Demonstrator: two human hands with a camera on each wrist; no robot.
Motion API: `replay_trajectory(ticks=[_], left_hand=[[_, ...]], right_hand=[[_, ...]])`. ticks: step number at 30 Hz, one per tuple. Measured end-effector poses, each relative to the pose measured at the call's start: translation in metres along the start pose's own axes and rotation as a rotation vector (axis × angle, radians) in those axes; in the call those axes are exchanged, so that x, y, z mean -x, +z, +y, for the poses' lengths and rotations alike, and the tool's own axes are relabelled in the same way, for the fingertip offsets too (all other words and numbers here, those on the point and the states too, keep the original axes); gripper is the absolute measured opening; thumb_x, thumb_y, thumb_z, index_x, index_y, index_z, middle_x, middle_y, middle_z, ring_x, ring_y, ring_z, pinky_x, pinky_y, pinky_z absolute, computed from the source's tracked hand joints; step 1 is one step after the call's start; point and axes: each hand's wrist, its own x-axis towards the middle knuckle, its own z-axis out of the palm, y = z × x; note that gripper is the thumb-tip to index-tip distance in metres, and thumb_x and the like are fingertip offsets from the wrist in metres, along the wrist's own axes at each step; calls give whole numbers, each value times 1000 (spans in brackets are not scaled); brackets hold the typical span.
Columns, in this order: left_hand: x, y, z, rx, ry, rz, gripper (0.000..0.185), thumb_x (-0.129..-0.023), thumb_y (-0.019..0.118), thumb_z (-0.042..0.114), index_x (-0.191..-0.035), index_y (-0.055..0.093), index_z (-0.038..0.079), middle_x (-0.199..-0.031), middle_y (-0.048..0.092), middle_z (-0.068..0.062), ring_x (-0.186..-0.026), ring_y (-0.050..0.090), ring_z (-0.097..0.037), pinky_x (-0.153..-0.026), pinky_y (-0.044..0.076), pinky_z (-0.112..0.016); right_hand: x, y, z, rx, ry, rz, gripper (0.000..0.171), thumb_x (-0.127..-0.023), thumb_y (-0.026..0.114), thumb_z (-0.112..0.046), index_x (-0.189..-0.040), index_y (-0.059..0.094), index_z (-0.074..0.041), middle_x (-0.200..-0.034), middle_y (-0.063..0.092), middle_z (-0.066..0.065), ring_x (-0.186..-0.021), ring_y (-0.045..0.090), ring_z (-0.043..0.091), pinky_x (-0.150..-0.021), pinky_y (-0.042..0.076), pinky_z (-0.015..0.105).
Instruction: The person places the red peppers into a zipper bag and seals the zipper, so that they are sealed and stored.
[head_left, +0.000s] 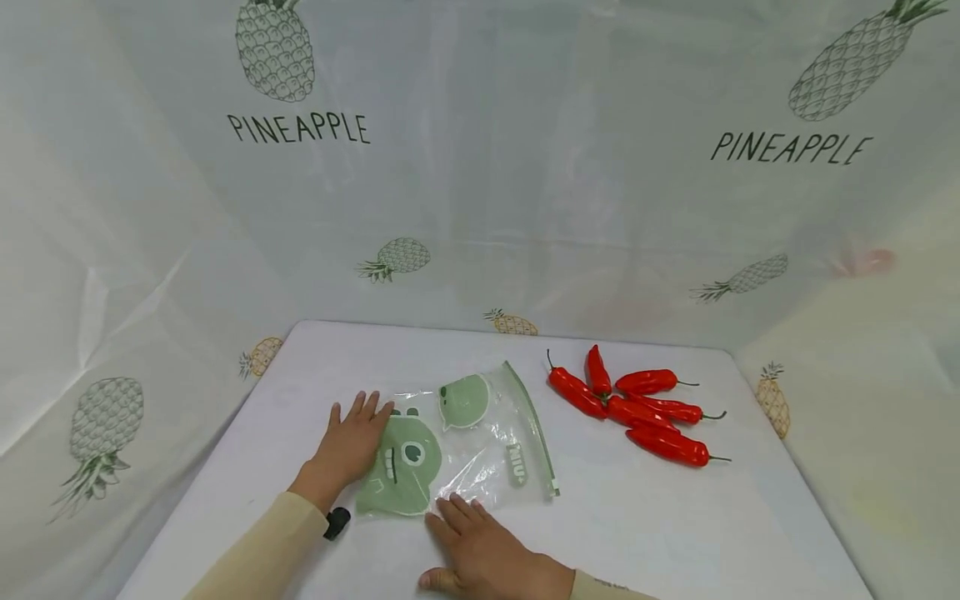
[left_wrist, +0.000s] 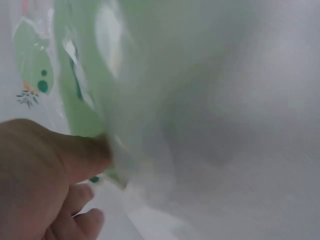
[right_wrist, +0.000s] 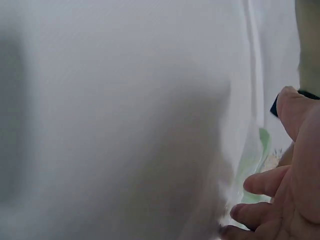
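Note:
A clear zip bag (head_left: 480,454) printed with green cartoon shapes lies flat on the white table, its green zip strip (head_left: 534,421) along the right side. My left hand (head_left: 348,450) rests at the bag's left edge, its fingers pointing away from me. In the left wrist view, the thumb (left_wrist: 85,155) lies against the green-printed plastic. My right hand (head_left: 487,554) is at the bag's near edge with fingers extended and fingertips by the plastic. The right wrist view shows these fingers (right_wrist: 267,182) spread, holding nothing.
Several red chili peppers (head_left: 652,412) lie in a cluster to the right of the bag. A black band (head_left: 337,522) shows by the left wrist. Pineapple-printed white sheeting (head_left: 480,167) hangs behind and beside the table (head_left: 675,533).

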Motion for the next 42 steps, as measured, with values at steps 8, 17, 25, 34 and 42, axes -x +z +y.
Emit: replay_trajectory(ticks=[8, 17, 25, 34, 42], left_hand=[[20, -7, 32, 39, -16, 22, 55, -104, 59, 17, -154, 46, -5, -161, 39, -34, -152, 32, -54, -114, 28, -81], [39, 31, 71, 93, -7, 13, 94, -94, 69, 60, -158, 41, -3, -165, 33, -33, -154, 25, -57, -115, 21, -82], [32, 32, 39, 107, 15, -59, 102, -88, 77, 60, -159, 38, -2, -167, 26, -34, -156, 21, -56, -118, 14, -81], [19, 7, 5, 106, 27, -123, 93, -83, 87, 42, -156, 46, 0, -164, 31, -36, -153, 24, -59, -117, 17, -82], [14, 0, 3, 119, -28, -173, 85, -88, 86, 26, -157, 43, -1, -165, 30, -36, -153, 22, -60, -117, 17, -81]], right_hand=[[-2, -27, 29, 13, 43, 171, 75, -107, 47, -60, -161, 42, -8, -167, 39, 16, -156, 37, 34, -123, 38, 49], [1, -28, 90, 234, 178, 263, 78, -97, 70, -53, -156, 49, -7, -165, 41, 22, -154, 36, 44, -122, 35, 62], [12, -10, 80, 161, 260, 121, 76, -101, 60, -59, -158, 47, -10, -167, 39, 18, -156, 34, 43, -122, 32, 65], [12, -1, 52, 166, 174, 77, 74, -102, 54, -63, -159, 48, -15, -167, 43, 11, -156, 37, 33, -123, 36, 58], [26, -3, 67, 110, 150, 129, 73, -103, 57, -60, -158, 47, -13, -165, 44, 8, -155, 39, 29, -124, 37, 47]])
